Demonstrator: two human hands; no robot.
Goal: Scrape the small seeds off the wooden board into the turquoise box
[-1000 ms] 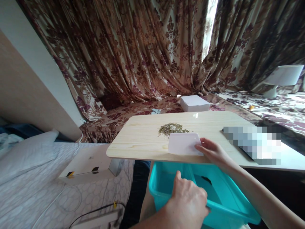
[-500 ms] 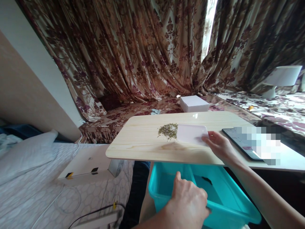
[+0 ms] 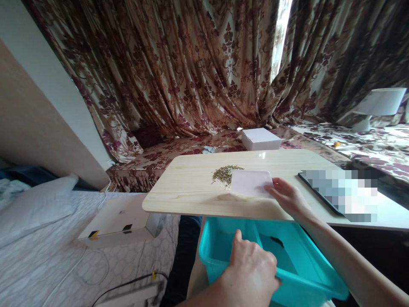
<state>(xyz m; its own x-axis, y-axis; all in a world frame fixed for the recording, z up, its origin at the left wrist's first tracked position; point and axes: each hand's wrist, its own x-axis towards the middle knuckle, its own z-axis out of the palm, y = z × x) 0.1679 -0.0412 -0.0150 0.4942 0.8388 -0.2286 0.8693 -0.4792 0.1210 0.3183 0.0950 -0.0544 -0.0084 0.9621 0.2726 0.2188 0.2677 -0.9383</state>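
Note:
My right hand (image 3: pixel 284 194) pinches the right end of a thin white rectangular card (image 3: pixel 251 182), held tilted just over the wooden tabletop. Its left edge overlaps the near right side of a loose pile of small green and brown grains (image 3: pixel 223 174). Whether the card touches the table I cannot tell. Below the table's front edge, my left hand (image 3: pixel 254 266) is closed round the near rim of a turquoise plastic bin (image 3: pixel 319 283), index finger pointing forward. A divider splits the bin, and a dark scrap (image 3: pixel 277 241) lies in its right compartment.
A tablet (image 3: pixel 319 194), partly blurred out, lies on the table's (image 3: pixel 179 187) right side. Behind stand a white box (image 3: pixel 261 139) and a lamp (image 3: pixel 380 102) on a patterned ledge. To the left, a white case (image 3: pixel 118 219) and cables rest on the bed.
My right hand has drawn the card slightly left and toward me, now covering the pile's near right edge. My left hand and the bin stay nearly where they were.

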